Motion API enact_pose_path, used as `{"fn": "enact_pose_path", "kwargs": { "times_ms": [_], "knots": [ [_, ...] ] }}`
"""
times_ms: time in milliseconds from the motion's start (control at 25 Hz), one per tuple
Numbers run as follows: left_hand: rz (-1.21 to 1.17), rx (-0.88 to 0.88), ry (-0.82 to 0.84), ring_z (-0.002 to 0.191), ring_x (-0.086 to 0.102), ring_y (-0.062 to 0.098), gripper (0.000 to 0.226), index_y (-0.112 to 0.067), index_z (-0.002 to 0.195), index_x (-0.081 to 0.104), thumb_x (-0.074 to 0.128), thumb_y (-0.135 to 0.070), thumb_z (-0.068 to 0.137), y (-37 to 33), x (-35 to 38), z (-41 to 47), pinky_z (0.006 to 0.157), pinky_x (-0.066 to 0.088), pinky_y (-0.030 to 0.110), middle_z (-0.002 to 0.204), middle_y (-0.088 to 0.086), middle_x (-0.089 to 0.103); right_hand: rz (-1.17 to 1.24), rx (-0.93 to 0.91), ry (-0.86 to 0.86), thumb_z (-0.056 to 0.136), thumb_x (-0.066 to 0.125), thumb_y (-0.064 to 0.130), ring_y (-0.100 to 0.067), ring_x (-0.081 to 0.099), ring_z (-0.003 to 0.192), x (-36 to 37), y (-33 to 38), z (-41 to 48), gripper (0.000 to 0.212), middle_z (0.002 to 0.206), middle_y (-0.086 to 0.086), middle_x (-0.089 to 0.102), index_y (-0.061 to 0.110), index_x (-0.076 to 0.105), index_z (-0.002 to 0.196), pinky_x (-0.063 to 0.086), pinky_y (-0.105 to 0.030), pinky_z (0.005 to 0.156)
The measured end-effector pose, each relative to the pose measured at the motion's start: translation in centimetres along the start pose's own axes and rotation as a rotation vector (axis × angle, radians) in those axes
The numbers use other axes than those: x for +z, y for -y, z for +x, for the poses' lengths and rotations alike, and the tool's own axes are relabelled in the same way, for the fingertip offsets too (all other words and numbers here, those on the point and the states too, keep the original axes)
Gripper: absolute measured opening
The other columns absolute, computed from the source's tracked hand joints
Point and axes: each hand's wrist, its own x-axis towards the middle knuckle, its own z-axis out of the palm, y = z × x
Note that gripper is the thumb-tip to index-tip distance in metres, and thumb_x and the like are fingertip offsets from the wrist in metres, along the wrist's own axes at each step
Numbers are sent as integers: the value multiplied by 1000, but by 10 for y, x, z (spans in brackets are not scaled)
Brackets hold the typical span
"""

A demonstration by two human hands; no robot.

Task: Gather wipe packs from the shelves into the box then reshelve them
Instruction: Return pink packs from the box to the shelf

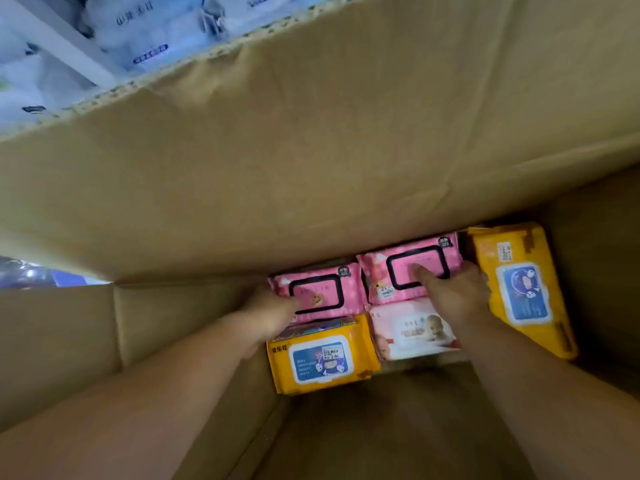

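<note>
Fingers (420,271) of left hand (273,313) and right hand (453,296) grip pink packs (332,289) in box (311,168).

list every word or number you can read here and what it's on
"2.00": price sticker on the front yellow pack.
Blue label and brand characters on that pack: too blurred.
left pink pack, held by the left hand, and right pink pack, held by the right hand: tags and stickers unreadable.
right yellow pack, white baby pack, shelf packs: print blurred.
</note>
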Motion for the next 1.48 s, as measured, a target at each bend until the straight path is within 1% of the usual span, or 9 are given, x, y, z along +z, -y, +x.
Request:
{"fn": "enact_pose_path", "kwargs": {
  "times_ms": [120, 320, 400, 480, 600, 800, 1000, 1200, 1480],
  "knots": [
    [-178, -174, 35, 61, 64, 15, 33, -13, 111, 58, 73, -34, 92, 3, 14, 24, 44, 48, 19, 84, 2, 66, -45, 15, 14, 68, 81, 63, -38, 28, 141, 5, 0, 13, 110, 153, -16, 29, 7, 32, 149, 30, -47, 115],
    [-404, -274, 123, 81, 77, 36, 89, -17, 125, 60, 98, -46, 49, 7, 36, 54, 72, 64, 51, 98, 16, 78, -66, 5, 33, 52, 79, 78, -37, 40, 133, 6, 2, 33, 121, 145, -16, 38, 8, 41, 144, 39, -48, 110],
    [-389, -242, 108, 84, 77, 35, 91, -17, 119, 65, 101, -45, 40, 9, 41, 60, 78, 63, 54, 97, 13, 79, 75, 21, 110, 36, 85, 75, -32, 55, 119, 7, -1, 38, 123, 135, -12, 53, 10, 50, 135, 52, -45, 96],
    [-303, -212, 130, 84, 77, 32, 82, -17, 110, 71, 101, -47, 40, 11, 44, 62, 82, 62, 52, 94, 10, 80, 192, -12, 195, 33, 93, 62, -25, 66, 100, 4, -5, 46, 103, 117, -6, 68, 14, 60, 118, 56, -37, 78],
    [-261, -235, 149, 83, 77, 32, 110, -17, 115, 66, 99, -56, 18, 10, 48, 63, 76, 64, 50, 99, 13, 78, 243, -31, 339, 40, 97, 48, -24, 66, 99, -7, -5, 55, 80, 108, -2, 72, 16, 68, 107, 54, -42, 90],
    [-350, -245, 132, 86, 76, 33, 62, -9, 117, 67, 94, -30, 65, 7, 46, 58, 82, 62, 50, 94, 15, 79, 229, -83, 462, 32, 97, 56, -23, 72, 93, -9, -8, 53, 78, 92, 4, 78, 19, 76, 97, 55, -44, 92],
    [-376, -168, -28, 79, 77, 30, 116, -10, 124, 47, 103, -50, 30, 17, 45, 53, 65, 64, 46, 101, 13, 73, 346, -188, 316, 48, 98, 39, -15, 73, 87, -20, -10, 42, 58, 90, 6, 78, 18, 75, 97, 55, -28, 78],
    [-427, -182, 63, 76, 77, 31, 79, -16, 107, 69, 97, -48, 40, 6, 43, 43, 74, 63, 44, 90, 12, 79, 428, -102, 298, 47, 98, 37, -19, 75, 84, -28, -19, 32, 57, 88, 3, 79, 18, 76, 96, 60, -40, 84],
    [-477, -24, -199, 73, 73, 13, 49, -18, 92, 74, 97, -40, 55, 13, 2, -52, 63, 55, 23, 86, -1, 77, 630, -59, 481, 66, 91, 23, -26, 76, 89, -79, 1, -64, 46, 99, -8, 78, 16, 73, 108, 59, -46, 89]
  ]
}}
